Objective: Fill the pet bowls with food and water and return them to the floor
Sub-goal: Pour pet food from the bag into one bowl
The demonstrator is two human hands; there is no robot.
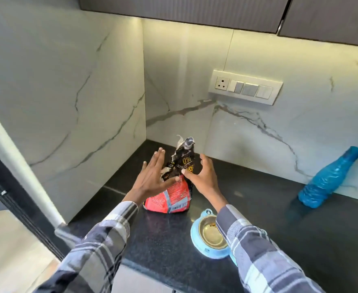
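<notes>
Food-filling step. Left hand (152,176) and right hand (203,176), fingers spread and holding nothing, flank the upright food bag (174,193) on the counter (279,218). The pet bowl (211,235) sits just beside it, nearly empty. Next, probably: grip the bag and tip it over the bowl.

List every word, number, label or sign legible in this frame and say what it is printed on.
"0%" in yellow, on the dark upper part of the food bag.
Other yellow print below it on the bag: blurred and partly hidden, unreadable.
White text and barcode on the bag's red lower part: too small to read.
Blue bottle, pet bowl, switch panel: no text visible.
</notes>
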